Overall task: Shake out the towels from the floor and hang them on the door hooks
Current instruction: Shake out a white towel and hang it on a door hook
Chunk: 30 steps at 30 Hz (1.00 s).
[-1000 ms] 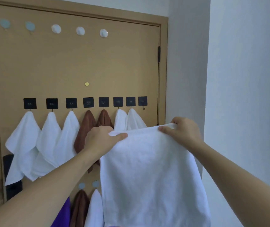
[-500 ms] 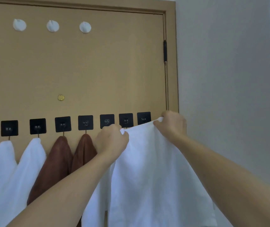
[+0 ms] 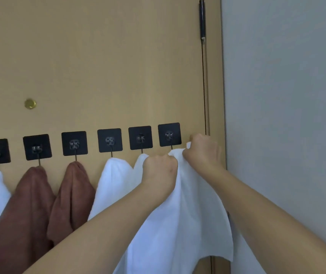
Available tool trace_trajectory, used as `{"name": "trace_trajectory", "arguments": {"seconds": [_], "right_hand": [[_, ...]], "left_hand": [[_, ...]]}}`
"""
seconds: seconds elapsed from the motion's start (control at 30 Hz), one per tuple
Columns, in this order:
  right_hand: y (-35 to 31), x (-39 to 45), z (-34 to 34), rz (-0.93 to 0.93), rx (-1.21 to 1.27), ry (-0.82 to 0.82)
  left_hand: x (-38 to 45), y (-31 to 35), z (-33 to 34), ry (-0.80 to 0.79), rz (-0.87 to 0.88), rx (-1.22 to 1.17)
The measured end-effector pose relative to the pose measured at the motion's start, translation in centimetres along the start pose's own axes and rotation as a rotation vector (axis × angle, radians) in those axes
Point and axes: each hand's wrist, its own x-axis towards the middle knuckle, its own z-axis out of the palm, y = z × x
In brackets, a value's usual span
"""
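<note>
Both hands had the white towel bunched at its top edge, left hand fisted around it, right hand pinching it right under the last hook by the door's hinge edge; other towels hung along the row.

Home interior: wooden door carrying stick-on hooks, towels hanging, plain wall adjoining.
</note>
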Motion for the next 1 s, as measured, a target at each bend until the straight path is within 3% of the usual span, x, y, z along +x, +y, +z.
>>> {"name": "trace_trajectory", "arguments": {"seconds": [0.17,0.33,0.4,0.63,0.73,0.87,1.0], "right_hand": [[2.5,-2.0,2.1,0.135,0.24,-0.137],[3.5,-7.1,4.7,-0.051,0.001,0.006],[3.8,-8.9,4.9,-0.034,0.19,-0.013],[2.0,-15.7,2.7,0.318,0.744,-0.225],[1.5,-18.5,2.8,0.348,0.653,-0.208],[0.1,-22.5,2.5,0.284,0.328,-0.25],[-1.5,-25.1,1.1,0.344,0.226,-0.21]], "left_hand": [[-0.4,0.3,2.6,0.087,0.047,0.034],[-2.7,0.3,2.4,0.039,0.228,0.109],[-3.6,-0.1,2.6,0.023,0.244,0.041],[-7.7,-1.7,2.8,-0.027,0.393,-0.088],[-10.4,-1.9,5.2,-0.095,0.429,-0.196],[-14.0,-2.6,7.9,-0.208,0.42,-0.522],[-16.3,-3.7,7.5,-0.232,0.334,-0.842]]}}
